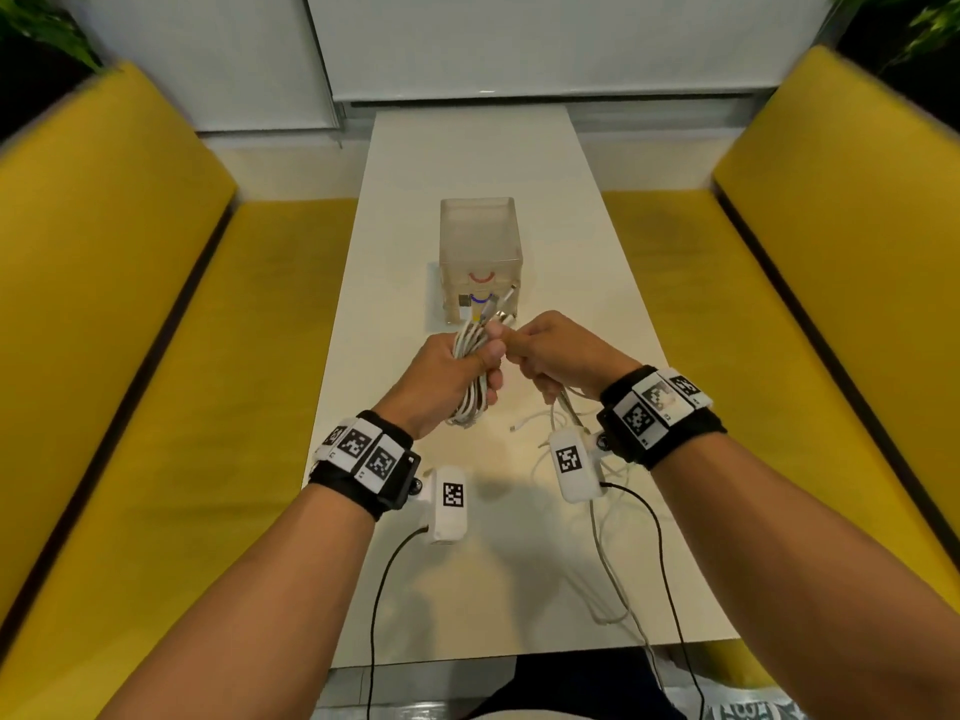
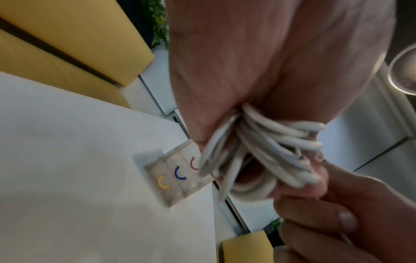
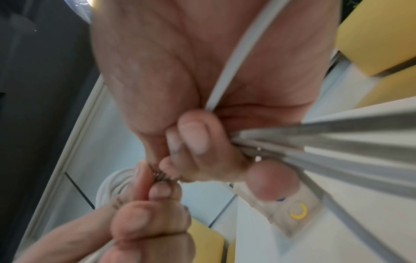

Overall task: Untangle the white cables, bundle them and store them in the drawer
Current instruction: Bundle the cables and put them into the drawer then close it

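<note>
Two hands mid-bundling: left hand [image 1: 451, 371] grips the coiled white cables [image 1: 470, 376]; right hand [image 1: 558, 356], fingers curled, pinches a loose strand. Next, presumably, securing the coil for the drawer unit [image 1: 480, 262].

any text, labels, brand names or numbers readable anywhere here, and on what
No readable words or numbers anywhere.
Square black-and-white coded markers, no letters: on the wristbands and the white wrist camera units.
Red, blue and yellow arcs on the clear drawer box: marks, not text.
Print on something at the bottom right edge: too blurred to read.

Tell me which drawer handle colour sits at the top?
The red handle sits at the top of the clear drawer unit; the blue handle is below it, partly behind the cable plugs.
</note>
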`<state>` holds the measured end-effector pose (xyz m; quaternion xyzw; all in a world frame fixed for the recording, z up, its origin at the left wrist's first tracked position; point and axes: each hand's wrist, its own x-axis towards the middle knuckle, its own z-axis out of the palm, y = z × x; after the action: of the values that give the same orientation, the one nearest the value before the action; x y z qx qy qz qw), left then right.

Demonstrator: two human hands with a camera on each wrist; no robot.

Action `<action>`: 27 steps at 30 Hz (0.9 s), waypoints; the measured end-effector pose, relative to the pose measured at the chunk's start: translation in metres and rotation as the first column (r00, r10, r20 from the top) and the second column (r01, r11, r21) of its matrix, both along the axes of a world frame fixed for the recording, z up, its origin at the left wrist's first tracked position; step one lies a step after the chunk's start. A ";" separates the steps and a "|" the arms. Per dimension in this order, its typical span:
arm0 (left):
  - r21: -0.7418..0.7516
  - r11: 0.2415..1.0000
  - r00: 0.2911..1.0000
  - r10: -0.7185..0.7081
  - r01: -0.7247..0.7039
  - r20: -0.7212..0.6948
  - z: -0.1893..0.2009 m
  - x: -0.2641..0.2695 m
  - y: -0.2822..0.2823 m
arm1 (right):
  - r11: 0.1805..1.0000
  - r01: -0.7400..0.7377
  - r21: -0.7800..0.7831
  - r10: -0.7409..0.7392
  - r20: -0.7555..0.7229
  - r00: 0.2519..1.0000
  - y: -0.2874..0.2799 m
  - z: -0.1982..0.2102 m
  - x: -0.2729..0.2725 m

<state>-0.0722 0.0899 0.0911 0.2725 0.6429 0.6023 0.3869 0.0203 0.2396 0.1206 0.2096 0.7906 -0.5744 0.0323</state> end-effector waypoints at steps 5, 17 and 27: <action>-0.013 0.972 0.972 0.236 -0.236 -0.002 -0.017 0.007 0.009 | 0.993 0.065 -0.102 -0.067 -0.015 0.998 -0.010 -0.008 0.000; -0.035 0.923 0.924 0.381 -0.382 -0.035 -0.026 -0.005 0.000 | 0.983 -0.103 -0.150 0.126 0.152 0.980 0.017 -0.011 0.038; 0.126 0.898 0.880 0.440 -0.423 -0.179 0.011 0.007 0.028 | 0.964 0.211 0.163 -0.182 -0.172 0.968 0.015 0.026 0.023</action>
<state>-0.0655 0.1177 0.1023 0.1982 0.6979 0.6684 0.1640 0.0433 0.2546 0.1463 0.2437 0.8147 -0.5155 -0.1058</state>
